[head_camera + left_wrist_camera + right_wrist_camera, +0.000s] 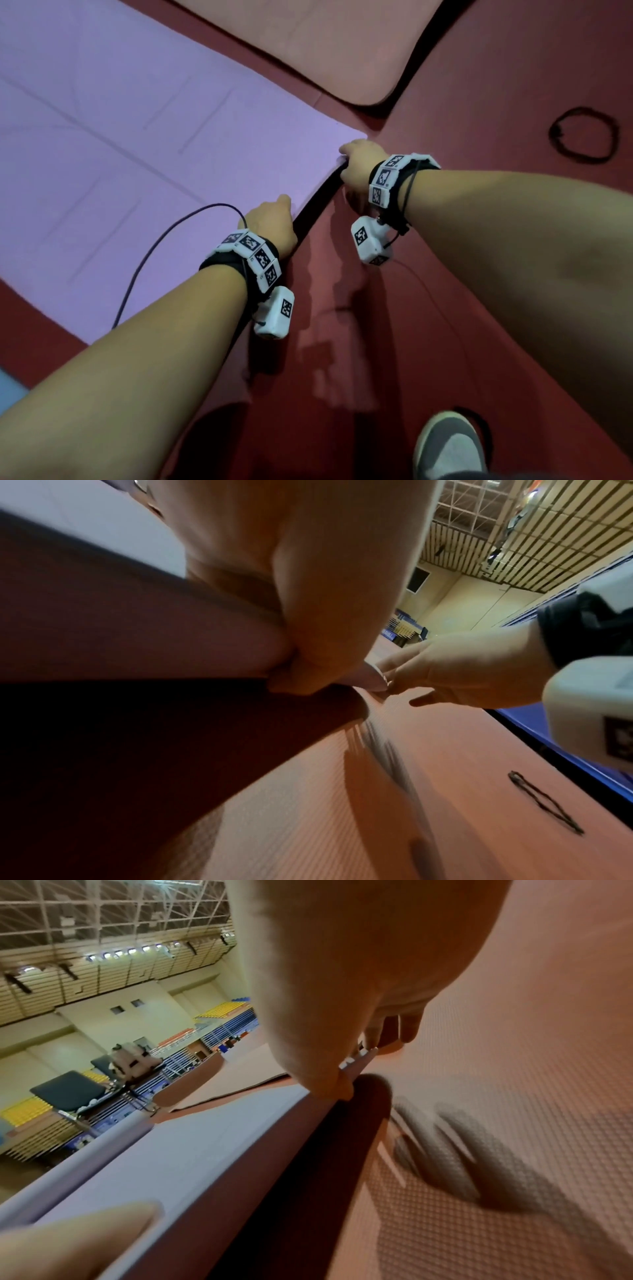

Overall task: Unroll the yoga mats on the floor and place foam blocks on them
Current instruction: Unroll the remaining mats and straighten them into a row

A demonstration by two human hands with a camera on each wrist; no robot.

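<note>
Both hands, left hand [272, 222] and right hand [359, 164], are pinched on the lifted purple mat [120, 144] edge; a crooked landing could be caused by uneven release.

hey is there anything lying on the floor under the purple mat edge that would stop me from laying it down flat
Nothing visible does. Both the left hand and right hand grip the purple mat edge, and only bare red floor shows beneath it. The black elastic loop lies well aside.
</note>
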